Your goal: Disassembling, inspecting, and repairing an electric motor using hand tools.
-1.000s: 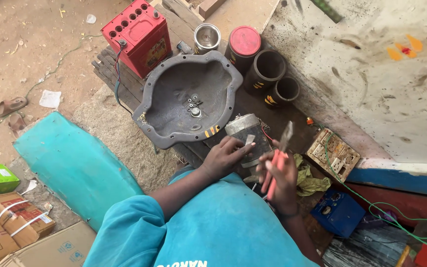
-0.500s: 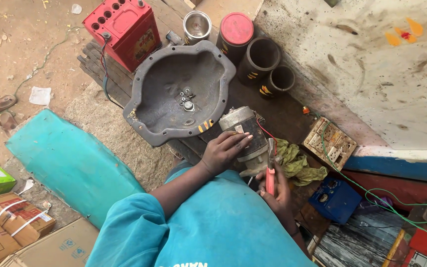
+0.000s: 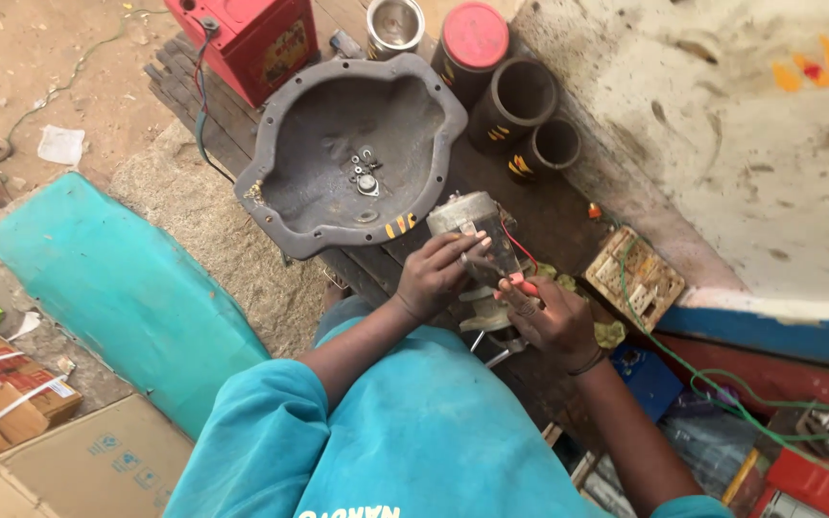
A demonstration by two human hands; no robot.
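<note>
A small grey cylindrical motor (image 3: 472,223) with red wires rests on the dark wooden bench (image 3: 549,216) in front of me. My left hand (image 3: 438,273) grips its side, fingers curled over the casing. My right hand (image 3: 551,321) sits just right of the motor and holds a red-handled tool (image 3: 522,284), whose metal end is mostly hidden behind the hand and motor. A grey moulded housing (image 3: 285,158) with a few small metal parts (image 3: 365,175) inside lies just beyond the motor.
A red battery (image 3: 256,38), a steel cup (image 3: 395,24), a red-lidded can (image 3: 472,43) and two dark tubes (image 3: 520,101) stand behind the housing. A beige circuit box (image 3: 633,276), green wire (image 3: 722,384), teal panel (image 3: 117,288) and cardboard boxes (image 3: 11,393) surround me.
My left hand has closed further around the motor and the right hand has lowered the red-handled tool beside it. The view has shifted closer to the bench.
</note>
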